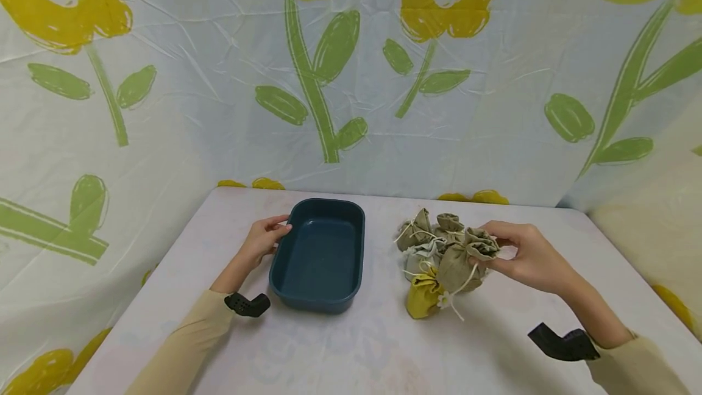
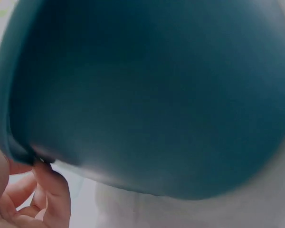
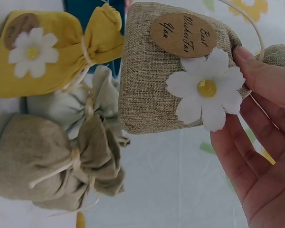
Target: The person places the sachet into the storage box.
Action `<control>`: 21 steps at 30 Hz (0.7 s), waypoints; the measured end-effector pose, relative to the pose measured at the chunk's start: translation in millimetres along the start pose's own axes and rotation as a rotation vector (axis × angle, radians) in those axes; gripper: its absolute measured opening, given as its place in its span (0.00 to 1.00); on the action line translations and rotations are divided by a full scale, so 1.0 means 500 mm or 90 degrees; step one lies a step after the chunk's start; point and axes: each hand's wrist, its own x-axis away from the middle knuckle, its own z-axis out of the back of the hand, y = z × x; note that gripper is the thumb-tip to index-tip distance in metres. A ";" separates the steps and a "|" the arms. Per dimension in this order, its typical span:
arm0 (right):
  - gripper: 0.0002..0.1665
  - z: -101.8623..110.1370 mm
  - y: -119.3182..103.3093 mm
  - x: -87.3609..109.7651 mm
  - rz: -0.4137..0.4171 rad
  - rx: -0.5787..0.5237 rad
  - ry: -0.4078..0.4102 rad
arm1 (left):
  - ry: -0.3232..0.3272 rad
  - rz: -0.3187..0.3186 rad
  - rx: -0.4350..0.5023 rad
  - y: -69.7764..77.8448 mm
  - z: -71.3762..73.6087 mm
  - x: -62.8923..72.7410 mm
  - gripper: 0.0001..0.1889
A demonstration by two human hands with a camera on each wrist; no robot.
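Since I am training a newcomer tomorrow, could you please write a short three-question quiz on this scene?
1. What does the right hand hold?
2. True or false: the left hand touches the tray.
3. Fill in: in the right wrist view, what is held bears a white ___ with a yellow centre.

Key:
1. A brown cloth pouch.
2. True; it is at the tray's left rim in the head view.
3. Flower.
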 end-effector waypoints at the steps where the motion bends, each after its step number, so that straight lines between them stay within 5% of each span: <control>1: 0.27 -0.001 -0.002 -0.006 0.000 0.004 -0.002 | 0.000 -0.003 -0.002 0.000 0.000 0.000 0.24; 21: 0.15 -0.045 -0.019 -0.137 -0.010 -0.019 -0.034 | -0.003 0.007 -0.031 0.004 0.005 -0.005 0.24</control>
